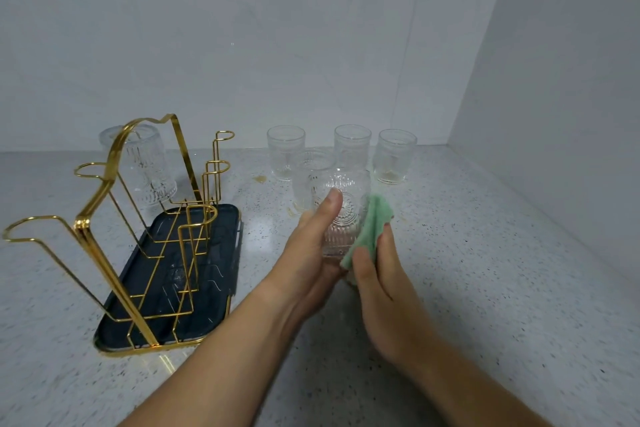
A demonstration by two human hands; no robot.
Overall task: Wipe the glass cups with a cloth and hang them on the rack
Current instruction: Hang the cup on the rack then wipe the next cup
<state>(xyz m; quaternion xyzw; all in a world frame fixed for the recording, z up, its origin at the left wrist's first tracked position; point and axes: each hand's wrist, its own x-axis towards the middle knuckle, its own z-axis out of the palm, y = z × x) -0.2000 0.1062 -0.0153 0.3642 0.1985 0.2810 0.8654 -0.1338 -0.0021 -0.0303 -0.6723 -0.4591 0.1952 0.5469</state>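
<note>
Head view: at the left, an upside-down cup (145,166) hangs on the gold rack (83,224). The left hand (308,260) curls its fingers round a glass cup (343,215) above the worktop (485,253). The right hand (381,281) pinches a green cloth (370,232) against it. Four more cups (394,156) stand behind.

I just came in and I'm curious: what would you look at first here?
Right in the middle, the left hand grips a patterned glass cup while the right hand pinches a green cloth against its side. On the left shines a gold rack on a dark tray, with an upside-down cup hung at its far end. Behind the hands, four upright cups stand near the wall.
</note>
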